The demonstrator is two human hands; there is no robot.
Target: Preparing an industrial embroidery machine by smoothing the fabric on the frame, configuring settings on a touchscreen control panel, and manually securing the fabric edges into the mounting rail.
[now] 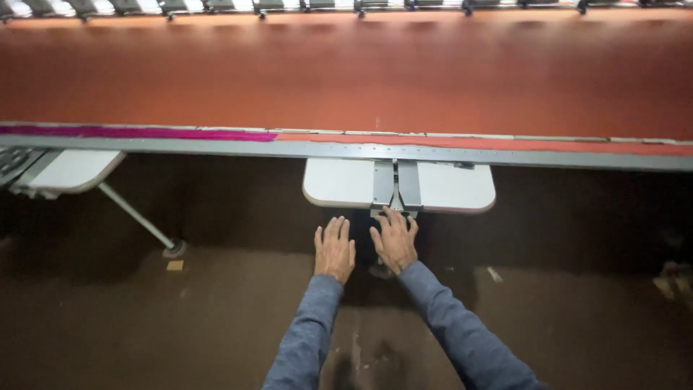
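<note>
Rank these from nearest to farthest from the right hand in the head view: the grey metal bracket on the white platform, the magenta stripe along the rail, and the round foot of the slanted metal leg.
1. Grey metal bracket: just ahead of the right hand, fingertips at its lower end.
2. Round foot of the slanted metal leg: on the floor, far left.
3. Magenta stripe: up on the rail, farther left.

Orange sheet (346,72), magenta strip (137,133)

Wide rust-red fabric sheet (361,72) with a magenta strip (137,133); grey metal rail (505,154); white rounded desk (455,188); blue-grey sleeves (307,325); dark brown floor (108,325).
</note>
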